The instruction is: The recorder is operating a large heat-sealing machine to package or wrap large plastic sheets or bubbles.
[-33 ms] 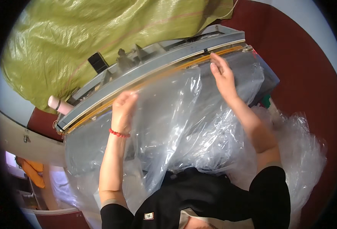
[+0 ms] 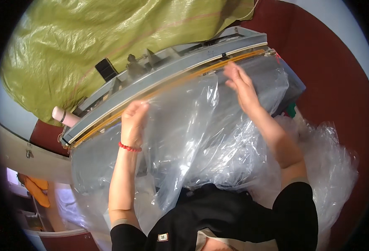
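Observation:
A large clear plastic bag (image 2: 201,134) lies crumpled over the grey bed of a long sealing machine (image 2: 172,69), whose orange strip (image 2: 184,77) runs along its bar. My left hand (image 2: 132,121), with a red bead bracelet on its wrist, pinches the bag's upper edge just below the strip. My right hand (image 2: 243,85) grips the same edge farther right, fingers stretched toward the bar. Between my two hands the edge of the bag lies against the strip. A black garment (image 2: 218,217) covers my chest at the bottom of the view.
A big olive-green woven sack (image 2: 109,37) fills the space behind the machine. More clear plastic (image 2: 330,167) is heaped at my right over a dark red floor (image 2: 339,83). A pale tube (image 2: 65,116) sticks out at the machine's left end; orange items (image 2: 36,190) lie lower left.

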Demonstrator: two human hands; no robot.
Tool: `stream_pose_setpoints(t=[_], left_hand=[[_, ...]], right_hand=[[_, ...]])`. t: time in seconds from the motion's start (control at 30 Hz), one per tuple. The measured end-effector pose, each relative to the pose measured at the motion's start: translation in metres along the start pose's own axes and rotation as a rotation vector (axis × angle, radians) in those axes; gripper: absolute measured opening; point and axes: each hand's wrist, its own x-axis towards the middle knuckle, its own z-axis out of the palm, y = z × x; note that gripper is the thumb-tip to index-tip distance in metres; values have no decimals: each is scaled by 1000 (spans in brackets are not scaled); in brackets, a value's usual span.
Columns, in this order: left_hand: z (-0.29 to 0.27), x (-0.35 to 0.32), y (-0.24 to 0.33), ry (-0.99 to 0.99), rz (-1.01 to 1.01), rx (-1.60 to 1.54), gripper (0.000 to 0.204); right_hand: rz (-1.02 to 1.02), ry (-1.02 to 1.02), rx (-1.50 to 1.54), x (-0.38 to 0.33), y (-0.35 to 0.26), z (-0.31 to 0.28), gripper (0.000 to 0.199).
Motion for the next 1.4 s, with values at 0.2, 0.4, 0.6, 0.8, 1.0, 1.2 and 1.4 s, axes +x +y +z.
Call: stream_pose_setpoints(t=[0.2,0.4,0.6,0.8,1.0,1.2,1.4], left_hand=[[0,1,-9,36,40,22,8],[-18,6,-24,-153,35,391,6],[-77,1,-47,-478,-223,739,7],[-97,-17,-42,-420,-401,617,4],[-145,-33,-40,-304,-313,871,5],[-227,-66,-26,-43,-306,947,7],[-215,-63,-9,73,-126,1195,13]], right_hand=[[426,-307,314,-24,1,28,54],[384,-230,-166,-8,-5,11,25],[-80,196,-1251,53,32,-122,15],[-287,576,-1695,69,36,-223,15],[-94,853,-1595,69,39,-252,25],[61,787,-1691,77,48,-253,32],[-66,569,-1738,65,29,-260,26]])
